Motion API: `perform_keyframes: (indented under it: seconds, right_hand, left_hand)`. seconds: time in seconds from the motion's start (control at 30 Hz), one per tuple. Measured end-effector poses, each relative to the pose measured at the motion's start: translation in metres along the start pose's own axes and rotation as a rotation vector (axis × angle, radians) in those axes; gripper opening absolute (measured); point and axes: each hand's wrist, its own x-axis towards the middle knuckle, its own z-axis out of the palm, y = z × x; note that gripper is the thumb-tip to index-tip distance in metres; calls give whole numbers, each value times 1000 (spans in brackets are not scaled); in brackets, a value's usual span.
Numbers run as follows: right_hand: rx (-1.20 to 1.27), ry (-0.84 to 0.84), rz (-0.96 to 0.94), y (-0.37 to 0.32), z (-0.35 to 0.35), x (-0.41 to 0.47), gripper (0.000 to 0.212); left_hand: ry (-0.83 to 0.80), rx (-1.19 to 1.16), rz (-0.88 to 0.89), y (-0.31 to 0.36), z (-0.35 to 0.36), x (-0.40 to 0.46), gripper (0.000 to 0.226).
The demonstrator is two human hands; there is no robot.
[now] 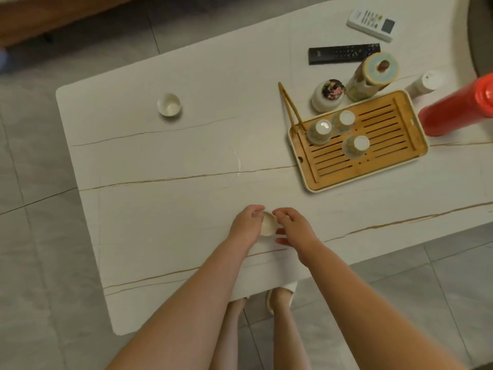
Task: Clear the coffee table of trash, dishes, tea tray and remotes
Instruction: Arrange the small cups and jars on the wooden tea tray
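Observation:
A small white teacup [269,224] sits tilted near the front edge of the white coffee table [165,161], held between my left hand [246,225] and my right hand [292,227], whose fingers touch its right side. A second white teacup [169,104] stands upright at the far left. The bamboo tea tray [373,153] at the right carries three upturned cups [321,132]. Beyond it lie a black remote [344,53] and a white remote [372,24].
Bamboo tongs [289,108] lean on the tray's left end. A small white lidded pot [328,94], a tall patterned canister [373,76], a white bottle [424,85] and a red flask [456,108] stand behind and right of the tray. Grey tiled floor surrounds the table.

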Motion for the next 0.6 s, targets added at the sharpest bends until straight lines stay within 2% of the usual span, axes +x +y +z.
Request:
perform_keyframes:
  seconds: [0.1, 0.23, 0.47, 0.6]
  right_hand:
    - [88, 28, -6, -21, -21, 6, 17]
    - [199, 48, -15, -43, -51, 12, 28]
    - [542, -124, -7, -69, -107, 18, 31]
    - [589, -123, -80, -78, -141, 23, 26]
  left_hand:
    - [-20, -55, 69, 35, 8, 2, 33]
    - [-39, -44, 175, 75, 21, 7, 33]
    - [-111, -80, 287, 128, 56, 12, 35]
    - [-159, -64, 341, 151, 80, 16, 41]
